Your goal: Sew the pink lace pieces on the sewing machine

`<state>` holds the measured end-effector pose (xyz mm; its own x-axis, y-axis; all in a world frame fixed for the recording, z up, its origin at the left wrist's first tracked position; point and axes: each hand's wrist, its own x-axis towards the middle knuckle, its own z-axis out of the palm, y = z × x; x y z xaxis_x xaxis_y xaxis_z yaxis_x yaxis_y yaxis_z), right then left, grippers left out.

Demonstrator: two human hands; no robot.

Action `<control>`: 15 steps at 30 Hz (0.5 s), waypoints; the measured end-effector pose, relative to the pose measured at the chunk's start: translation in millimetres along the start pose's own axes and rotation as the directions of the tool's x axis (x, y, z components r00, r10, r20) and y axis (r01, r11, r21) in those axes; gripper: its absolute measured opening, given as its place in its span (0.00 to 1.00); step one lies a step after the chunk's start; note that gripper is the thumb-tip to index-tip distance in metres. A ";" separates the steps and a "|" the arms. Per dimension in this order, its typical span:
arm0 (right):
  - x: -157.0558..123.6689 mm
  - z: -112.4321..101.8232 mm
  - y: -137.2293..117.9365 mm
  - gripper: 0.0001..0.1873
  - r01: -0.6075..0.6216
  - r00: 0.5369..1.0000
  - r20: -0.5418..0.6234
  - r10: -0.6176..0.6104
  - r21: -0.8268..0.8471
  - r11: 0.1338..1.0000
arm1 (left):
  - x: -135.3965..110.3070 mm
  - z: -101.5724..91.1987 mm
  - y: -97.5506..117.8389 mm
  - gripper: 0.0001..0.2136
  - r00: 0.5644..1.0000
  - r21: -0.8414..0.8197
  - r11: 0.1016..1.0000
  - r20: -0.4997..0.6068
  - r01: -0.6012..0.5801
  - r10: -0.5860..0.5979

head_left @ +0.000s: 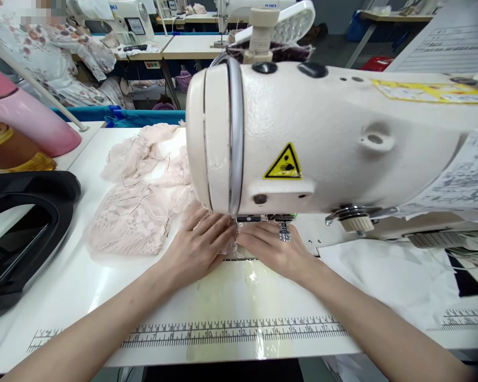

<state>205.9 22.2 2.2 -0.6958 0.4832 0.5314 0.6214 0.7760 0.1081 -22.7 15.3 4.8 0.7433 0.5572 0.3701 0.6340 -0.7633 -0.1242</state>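
Observation:
My left hand (pixel 201 241) lies over pale pink lace fabric (pixel 133 217), left of the needle area. Its fingers are stretched forward and slightly apart, pressing the cloth down. On the other side, my right hand (pixel 276 249) has its fingers close together, their tips at a narrow strip of lace (pixel 231 245) between the hands. The sewing machine head (pixel 302 132) overhangs both hands and hides the needle and part of my right fingers. A metal presser part with a knurled screw (pixel 284 232) sits just above my right hand.
More gathered pink fabric (pixel 147 148) lies behind the lace. At left are a black frame-like object (pixel 59 207), a pink bottle (pixel 35 114) and an amber jar (pixel 14 148). White cloth (pixel 386 276) lies right. A printed ruler (pixel 223 333) runs along the front. Another person's sleeve (pixel 83 45) shows behind.

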 end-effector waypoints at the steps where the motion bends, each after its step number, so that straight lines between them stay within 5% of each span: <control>1: 0.6 0.9 -0.1 0.13 0.016 1.000 -0.002 -0.016 0.061 0.998 | 0.1 -0.7 -0.6 0.14 0.999 -0.005 1.000 -0.033 -0.031 0.031; 5: 0.8 8.1 -2.9 0.11 0.034 0.999 0.023 -0.040 0.227 0.973 | 0.2 -2.9 -3.4 0.10 0.991 -0.042 0.996 -0.109 -0.084 0.079; 15: 2.3 15.5 -9.3 0.12 -0.036 0.999 0.037 0.028 0.246 0.969 | 0.8 -2.4 -7.4 0.10 0.994 -0.058 0.998 -0.107 -0.011 0.004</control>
<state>192.9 22.4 -10.6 -0.6911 0.5196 0.5025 0.5385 0.8338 -0.1215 -27.3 20.5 8.2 0.7190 0.5156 0.4659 0.6127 -0.7867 -0.0749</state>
